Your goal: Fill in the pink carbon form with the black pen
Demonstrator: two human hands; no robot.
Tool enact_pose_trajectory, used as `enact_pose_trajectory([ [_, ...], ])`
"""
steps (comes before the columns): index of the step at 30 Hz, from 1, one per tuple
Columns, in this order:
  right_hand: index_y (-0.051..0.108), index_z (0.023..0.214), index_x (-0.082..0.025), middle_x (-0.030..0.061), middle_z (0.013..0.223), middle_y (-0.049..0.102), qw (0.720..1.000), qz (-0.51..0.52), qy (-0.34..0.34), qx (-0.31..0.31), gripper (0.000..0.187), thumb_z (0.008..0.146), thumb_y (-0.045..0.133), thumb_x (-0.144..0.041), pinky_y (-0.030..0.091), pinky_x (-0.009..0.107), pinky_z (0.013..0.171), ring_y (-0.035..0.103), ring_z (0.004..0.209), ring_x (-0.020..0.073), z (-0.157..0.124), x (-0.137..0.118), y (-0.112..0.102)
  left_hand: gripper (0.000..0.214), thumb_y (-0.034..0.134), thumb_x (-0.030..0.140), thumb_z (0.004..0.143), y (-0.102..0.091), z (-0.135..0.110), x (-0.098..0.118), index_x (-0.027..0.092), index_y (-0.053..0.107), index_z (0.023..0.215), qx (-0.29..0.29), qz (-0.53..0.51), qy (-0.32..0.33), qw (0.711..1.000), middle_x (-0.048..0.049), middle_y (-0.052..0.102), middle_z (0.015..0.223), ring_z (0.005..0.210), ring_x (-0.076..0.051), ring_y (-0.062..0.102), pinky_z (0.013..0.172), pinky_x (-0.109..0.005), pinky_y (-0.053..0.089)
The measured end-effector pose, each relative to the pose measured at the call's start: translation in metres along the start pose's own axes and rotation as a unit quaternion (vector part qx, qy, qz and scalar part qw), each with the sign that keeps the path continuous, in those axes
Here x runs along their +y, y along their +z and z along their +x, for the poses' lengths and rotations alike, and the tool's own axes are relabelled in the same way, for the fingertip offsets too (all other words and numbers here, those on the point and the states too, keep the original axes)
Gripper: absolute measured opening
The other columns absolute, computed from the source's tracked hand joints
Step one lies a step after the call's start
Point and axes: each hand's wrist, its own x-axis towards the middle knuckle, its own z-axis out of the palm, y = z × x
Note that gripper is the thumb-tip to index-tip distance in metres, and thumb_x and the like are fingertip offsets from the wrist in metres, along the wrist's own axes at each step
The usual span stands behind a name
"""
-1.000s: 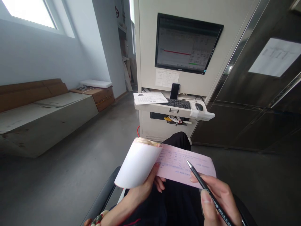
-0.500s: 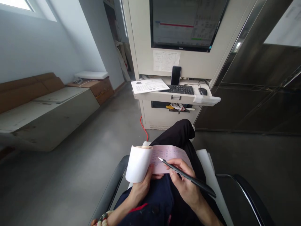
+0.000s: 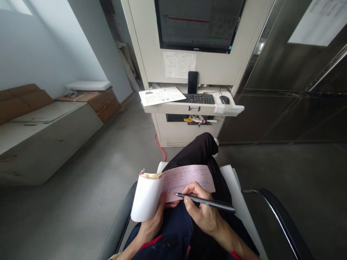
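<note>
My left hand (image 3: 154, 220) grips a form pad (image 3: 148, 196) whose white pages are curled back to the left. Its pink sheet (image 3: 187, 177), covered in printed lines and writing, lies open to the right over my lap. Some of my left fingers are hidden under the pad. Held between thumb and fingers of my right hand (image 3: 202, 211) is a black pen (image 3: 206, 202). The pen slants across the hand, its tip over the lower left part of the pink sheet. Whether the tip touches the paper I cannot tell.
Ahead stands a cabinet with a monitor (image 3: 199, 25). Its pulled-out tray (image 3: 168, 109) bears a keyboard (image 3: 200, 98), a mouse (image 3: 224, 99), an upright phone (image 3: 192, 82) and a printed sheet (image 3: 161, 96). Chair armrests (image 3: 118, 216) flank me. Cardboard boxes (image 3: 104, 104) stand at left.
The pen tip has moved lower and leftward on the pink sheet, and the pen lies flatter. The pad has tilted slightly. The whole view has shifted, so the surroundings appear further left.
</note>
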Motion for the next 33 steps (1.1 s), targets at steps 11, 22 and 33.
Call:
enact_pose_trajectory([
  [11,0.057,0.094,-0.021,0.0031,0.087,0.074,0.999,0.025,0.032,0.027,0.009,0.086,0.055,-0.019,0.056,0.029,0.08,0.072,0.084,0.0182,0.002,0.009,-0.001,0.063,0.076,0.061,0.071,0.003,-0.009,0.008,0.015,0.058,0.11,0.03,-0.057,0.019,0.998,-0.0101,0.072,0.076,0.075,-0.034,0.07,0.071,-0.04,0.061],
  [22,0.061,0.097,-0.02,0.0064,0.086,0.075,0.996,-0.004,0.009,0.092,0.013,0.09,0.053,-0.029,0.06,0.034,0.076,0.073,0.084,0.022,0.01,0.022,-0.018,0.046,0.071,0.062,0.074,-0.013,0.006,0.004,0.016,0.066,0.07,-0.035,-0.018,-0.003,0.999,-0.0158,0.07,0.076,0.069,-0.031,0.067,0.08,-0.041,0.058],
  [33,0.062,0.096,-0.019,0.008,0.09,0.075,0.992,-0.037,-0.002,0.124,0.016,0.093,0.052,-0.031,0.062,0.032,0.073,0.074,0.083,0.0219,0.01,0.03,-0.023,0.046,0.073,0.059,0.075,-0.015,0.007,0.01,0.013,0.068,0.079,-0.058,-0.058,-0.033,0.996,-0.0135,0.07,0.077,0.066,-0.027,0.066,0.074,-0.039,0.058],
])
